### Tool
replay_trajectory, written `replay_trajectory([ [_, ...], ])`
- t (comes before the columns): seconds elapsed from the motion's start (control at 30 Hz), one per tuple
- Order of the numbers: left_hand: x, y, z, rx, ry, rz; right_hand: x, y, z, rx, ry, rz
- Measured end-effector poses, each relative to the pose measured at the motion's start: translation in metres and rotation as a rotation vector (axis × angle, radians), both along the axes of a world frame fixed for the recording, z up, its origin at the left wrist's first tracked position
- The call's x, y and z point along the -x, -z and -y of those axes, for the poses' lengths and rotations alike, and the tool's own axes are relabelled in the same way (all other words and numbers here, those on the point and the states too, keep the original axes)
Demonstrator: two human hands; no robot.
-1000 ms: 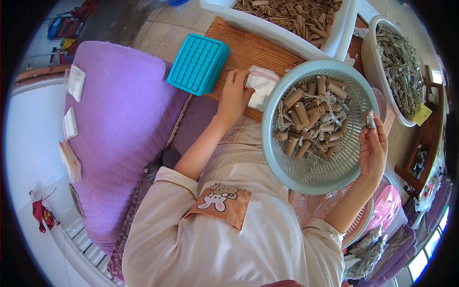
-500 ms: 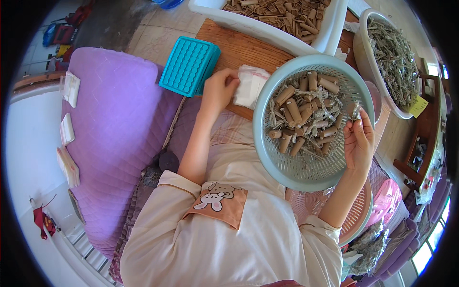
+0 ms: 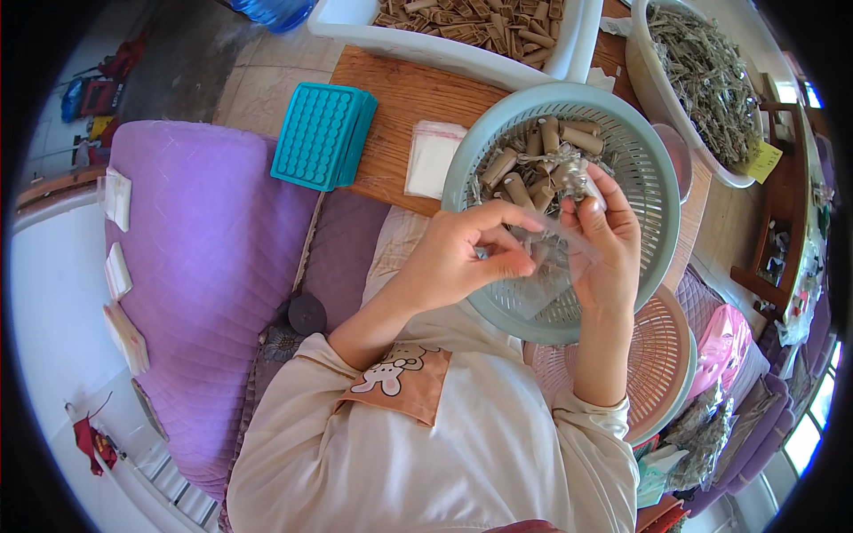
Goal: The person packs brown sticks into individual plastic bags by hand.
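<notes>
Thumb and forefinger of the left hand (image 3: 464, 255) hold a clear bag (image 3: 553, 277), their tips a little apart on its film. That forearm slants up and rightward from the lap, wrist bent inward, back of the hand uppermost. The right hand (image 3: 608, 244) stands steeper, palm turned toward the left hand, with thumb and fingers clamped on a shiny wrapped piece (image 3: 576, 179) above the bag. The two hands are near each other but apart; as the film is see-through, I cannot tell whether the right hand also grips the bag's far corner.

Beneath them is a blue-green basket (image 3: 457, 173) holding brown tubes (image 3: 501, 166) and similar wrapped bits. A pink basket (image 3: 656, 342) sits below its near side. Left of the blue-green basket, flat bags (image 3: 433, 162) lie on the wooden table (image 3: 391, 99), with a teal box (image 3: 318, 135) beyond. Farther out are a white tub (image 3: 444, 46) of brown pieces and a round tub (image 3: 641, 75) of dried stems.
</notes>
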State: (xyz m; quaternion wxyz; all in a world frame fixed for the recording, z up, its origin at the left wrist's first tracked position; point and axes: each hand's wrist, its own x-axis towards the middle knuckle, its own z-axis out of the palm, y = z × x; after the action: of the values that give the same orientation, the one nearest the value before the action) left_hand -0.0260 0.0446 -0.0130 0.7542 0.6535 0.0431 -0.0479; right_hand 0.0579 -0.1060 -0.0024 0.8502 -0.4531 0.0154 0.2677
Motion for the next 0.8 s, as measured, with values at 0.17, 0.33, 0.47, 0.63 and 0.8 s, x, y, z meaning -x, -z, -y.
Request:
replay_trajectory([
  [0.17, 0.000, 0.005, -0.001, 0.053, -0.155, 0.026, 0.001, -0.013, 0.009, 0.566, 0.115, 0.457],
  [0.33, 0.002, -0.002, -0.010, -0.244, -0.198, -0.019, 0.006, -0.035, 0.024, 0.767, 0.225, 0.867],
  [0.47, 0.005, -0.009, -0.010, -0.362, -0.221, -0.014, 0.014, -0.052, 0.018, 0.903, 0.163, 1.244],
  [0.63, 0.005, -0.024, -0.008, -0.485, -0.175, -0.024, 0.017, -0.056, 0.012, 0.963, 0.096, 1.366],
  [0.8, 0.007, -0.026, -0.007, -0.528, -0.150, -0.019, 0.016, -0.057, 0.009, 1.021, -0.014, 1.317],
])
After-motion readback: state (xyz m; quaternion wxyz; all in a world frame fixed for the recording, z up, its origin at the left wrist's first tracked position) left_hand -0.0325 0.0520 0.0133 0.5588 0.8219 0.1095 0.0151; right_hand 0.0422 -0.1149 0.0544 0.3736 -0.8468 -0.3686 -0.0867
